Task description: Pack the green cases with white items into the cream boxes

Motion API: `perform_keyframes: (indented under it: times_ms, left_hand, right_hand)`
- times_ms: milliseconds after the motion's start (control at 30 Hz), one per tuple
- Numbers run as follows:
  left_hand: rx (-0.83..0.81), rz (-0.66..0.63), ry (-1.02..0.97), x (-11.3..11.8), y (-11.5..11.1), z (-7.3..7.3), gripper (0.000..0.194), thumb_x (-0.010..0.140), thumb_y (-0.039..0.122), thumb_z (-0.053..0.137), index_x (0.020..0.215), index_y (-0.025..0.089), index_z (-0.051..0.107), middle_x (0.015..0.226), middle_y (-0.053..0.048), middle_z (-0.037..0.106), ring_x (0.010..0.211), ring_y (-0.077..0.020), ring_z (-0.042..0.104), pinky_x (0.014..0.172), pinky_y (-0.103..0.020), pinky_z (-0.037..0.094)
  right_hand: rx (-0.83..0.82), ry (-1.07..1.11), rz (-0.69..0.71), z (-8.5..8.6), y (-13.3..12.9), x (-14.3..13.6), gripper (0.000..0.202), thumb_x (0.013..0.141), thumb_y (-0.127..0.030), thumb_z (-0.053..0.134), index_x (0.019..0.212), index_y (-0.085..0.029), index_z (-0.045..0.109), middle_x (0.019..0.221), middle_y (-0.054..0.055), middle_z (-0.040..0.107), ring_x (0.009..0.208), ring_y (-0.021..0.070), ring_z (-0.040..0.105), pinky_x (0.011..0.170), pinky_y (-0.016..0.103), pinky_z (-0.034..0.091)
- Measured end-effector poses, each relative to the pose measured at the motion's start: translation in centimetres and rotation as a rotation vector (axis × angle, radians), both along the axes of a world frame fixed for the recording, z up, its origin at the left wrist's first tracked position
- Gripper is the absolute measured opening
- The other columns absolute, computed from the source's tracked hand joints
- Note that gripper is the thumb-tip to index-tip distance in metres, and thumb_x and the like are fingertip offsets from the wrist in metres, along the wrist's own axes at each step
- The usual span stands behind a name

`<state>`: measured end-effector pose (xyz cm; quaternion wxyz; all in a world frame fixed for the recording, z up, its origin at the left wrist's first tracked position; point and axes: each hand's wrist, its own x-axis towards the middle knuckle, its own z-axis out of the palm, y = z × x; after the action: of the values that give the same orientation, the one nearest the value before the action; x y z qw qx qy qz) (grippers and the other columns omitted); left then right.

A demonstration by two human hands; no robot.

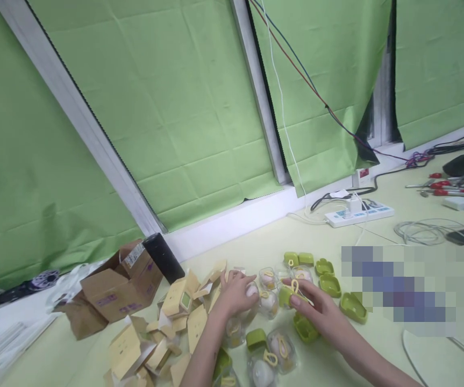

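My right hand grips a small green case with a yellow loop on top, thumb and fingers on its right side. To its left, my left hand reaches over clear plastic packs, its fingers bent near a pack with a white round item; whether it holds that item cannot be made out. Between and below the hands lie more clear packs with pale round items and yellow loops. Green cases, some of them open, lie around my right hand.
Opened yellow cartons are heaped at the left. Behind them are a brown cardboard box and a black cylinder. A white power strip, cables and red-handled tools lie at the right. Green sheets cover the wall.
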<state>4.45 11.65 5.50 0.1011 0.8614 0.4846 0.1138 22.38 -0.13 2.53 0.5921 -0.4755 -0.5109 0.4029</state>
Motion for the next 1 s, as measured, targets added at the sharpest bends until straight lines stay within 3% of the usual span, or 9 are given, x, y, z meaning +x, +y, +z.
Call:
perform_keyframes:
  times_ms: [133,233,300,433,567,633,767,900,1000]
  left_hand:
    - [-0.005,0.032,-0.132,0.6,-3.9,0.8,0.028,0.079,0.033,0.047,0.099,0.02,0.062,0.103,-0.008,0.062,0.101,-0.0252,0.051,0.091,-0.041,0.033]
    - [-0.463,0.016,-0.689,1.9,-7.5,0.3,0.026,0.074,0.039,0.059,0.083,0.015,0.065,0.085,-0.008,0.065,0.076,-0.0193,0.057,0.071,-0.031,0.044]
    - [-0.728,0.046,-1.115,2.7,-9.4,-0.6,0.034,0.071,0.04,0.065,0.092,0.014,0.065,0.09,-0.009,0.066,0.078,-0.0185,0.06,0.069,-0.028,0.046]
    - [-0.954,0.163,-1.556,3.3,-11.0,-2.4,0.032,0.069,0.034,0.071,0.093,0.013,0.066,0.088,-0.009,0.068,0.074,-0.0154,0.062,0.064,-0.025,0.05]
    - [-0.995,0.207,-1.696,2.5,-10.9,-3.2,0.029,0.066,0.026,0.075,0.09,0.012,0.068,0.094,-0.01,0.068,0.08,-0.0149,0.064,0.07,-0.023,0.053]
    - [-1.018,0.201,-1.718,2.2,-10.9,-3.4,0.027,0.067,0.026,0.074,0.09,0.013,0.068,0.093,-0.009,0.068,0.08,-0.0146,0.064,0.074,-0.024,0.052]
    - [-1.032,0.212,-1.64,1.8,-11.1,-3.7,0.026,0.067,0.03,0.073,0.086,0.012,0.068,0.085,-0.008,0.068,0.072,-0.0144,0.062,0.059,-0.021,0.05]
    - [-0.922,0.199,-1.534,1.7,-10.9,-4.3,0.029,0.06,0.037,0.076,0.071,0.01,0.069,0.063,-0.004,0.06,0.055,-0.0101,0.054,0.05,-0.019,0.045]
    - [-0.779,0.223,-1.453,1.5,-10.5,-5.1,0.032,0.052,0.041,0.08,0.057,0.012,0.066,0.073,-0.005,0.061,0.059,-0.0113,0.055,0.052,-0.021,0.047]
  right_hand:
    - [0.008,0.055,-0.027,-0.4,-0.4,-0.6,0.038,0.073,-0.048,0.064,0.102,-0.024,0.057,0.112,0.006,0.061,0.11,0.0253,0.053,0.087,0.034,0.047]
    - [0.017,0.061,-0.009,-1.0,-0.5,-1.0,0.033,0.073,-0.047,0.064,0.094,-0.023,0.054,0.106,0.005,0.062,0.104,0.0234,0.056,0.082,0.032,0.049]
    - [0.023,-0.035,0.011,-1.3,-0.5,-1.1,0.031,0.073,-0.047,0.064,0.089,-0.023,0.053,0.101,0.004,0.061,0.099,0.0217,0.057,0.077,0.029,0.05]
    - [0.082,-0.311,0.044,-1.0,-0.6,-0.6,0.025,0.078,-0.046,0.059,0.082,-0.022,0.057,0.094,0.003,0.059,0.091,0.0197,0.057,0.075,0.028,0.049]
    - [0.104,-0.351,0.059,-0.2,-0.8,-0.1,0.025,0.083,-0.043,0.054,0.097,-0.023,0.061,0.089,0.003,0.064,0.08,0.0184,0.06,0.067,0.028,0.049]
    - [0.171,-0.371,0.097,-0.1,-0.8,0.0,0.023,0.083,-0.04,0.056,0.094,-0.022,0.063,0.088,0.004,0.066,0.082,0.019,0.061,0.071,0.029,0.049]
    - [0.257,-0.449,0.139,-0.6,-0.6,0.1,0.018,0.086,-0.034,0.052,0.093,-0.022,0.063,0.09,0.005,0.066,0.084,0.019,0.06,0.073,0.031,0.048]
    - [0.285,-0.497,0.136,-1.3,-0.8,-0.1,0.018,0.088,-0.03,0.047,0.089,-0.023,0.063,0.082,0.005,0.065,0.072,0.0169,0.058,0.062,0.028,0.047]
    - [0.224,-0.528,0.114,-1.4,-1.1,-0.4,0.02,0.088,-0.032,0.046,0.084,-0.022,0.062,0.078,0.004,0.063,0.062,0.0142,0.053,0.055,0.026,0.043]
